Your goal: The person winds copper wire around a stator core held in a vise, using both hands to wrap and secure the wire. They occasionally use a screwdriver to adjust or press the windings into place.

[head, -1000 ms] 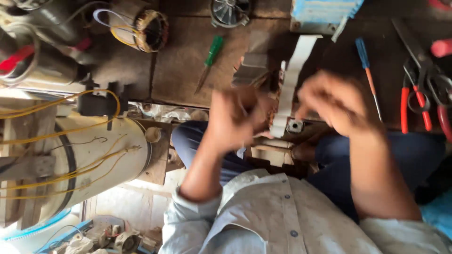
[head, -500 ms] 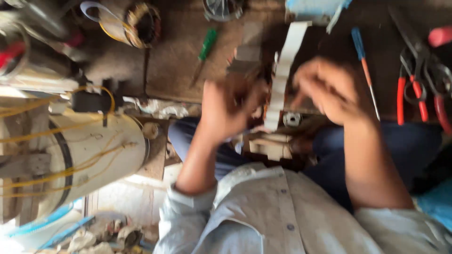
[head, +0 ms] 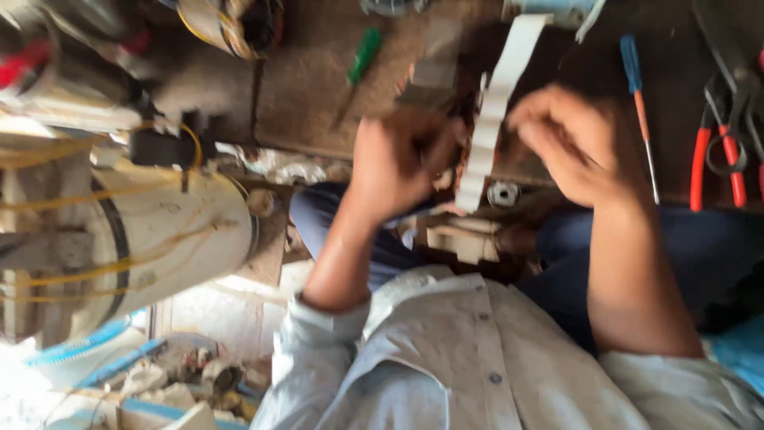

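A long white notched strip [head: 500,111] runs up the dark workbench [head: 310,95] between my hands. My left hand [head: 402,159] is curled into a fist against the strip's left edge, near its lower end. On the other side, my right hand [head: 577,147] has bent fingers touching the strip's right edge. Motion blur hides the exact finger grip. A small round metal part [head: 503,193] lies just below the strip's end. Below that, a pale wooden block [head: 461,239] rests by my lap.
A green-handled screwdriver [head: 364,54] lies left of the strip and a blue-handled one [head: 633,68] to its right. Red-handled pliers [head: 720,163] sit at the far right. A white motor housing with yellow wires [head: 159,239] fills the left; a wound coil [head: 235,24] lies top left.
Both hands have closed in on the white strip from either side. The view has shifted a little, so the bench and tools sit higher in frame.
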